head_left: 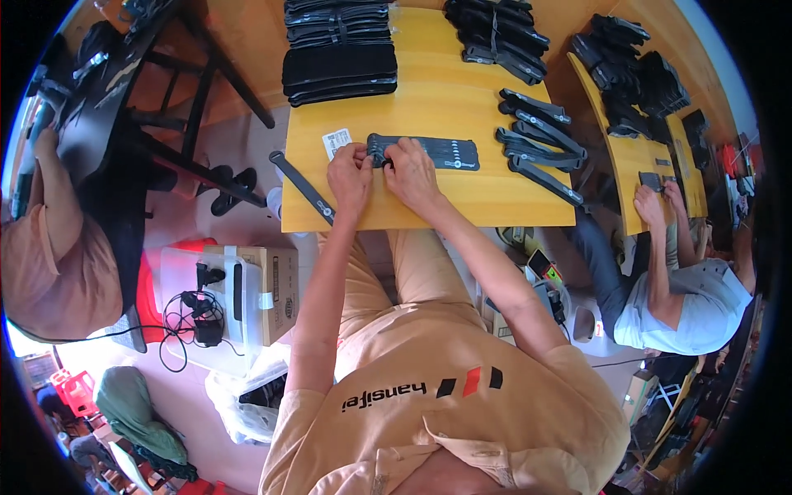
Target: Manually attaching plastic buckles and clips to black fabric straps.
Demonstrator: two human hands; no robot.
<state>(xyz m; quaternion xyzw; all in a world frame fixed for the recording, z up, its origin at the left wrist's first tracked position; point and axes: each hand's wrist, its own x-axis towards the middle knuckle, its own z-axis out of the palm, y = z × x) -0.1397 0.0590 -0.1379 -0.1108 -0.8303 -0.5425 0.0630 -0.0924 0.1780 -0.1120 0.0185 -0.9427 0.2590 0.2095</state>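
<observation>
Work looked abt midway, as far as cd be judged: a flat row of dark-grey strap-like pieces w/ pale marks (450,154) lay side by side nr the middle of the smooth yellow wood-look table (462,202), its L end under both hands. The L hand (351,176) had its fingers bent in at that end, and the R hand (411,172) curled over the row just beside it; fingertips were close tog., but cdn't tell if either pinched the row or something small on it. Behind, a neat stack of flat black fabric-like pieces (339,74) and a tied bundle of black straps (499,37) seemed done. Prob. left to do: the loose heap of dark-grey straps w/ rounded ends (540,136) at R, crossing at odd angles, plus a single long dark-grey strap w/ a round looped end (301,186), slanting over the table's L edge. A thin white printed label (337,142) lay flat nr the L hand, apparently unattached. Surfaces looked matte; exact material unclear.
</observation>
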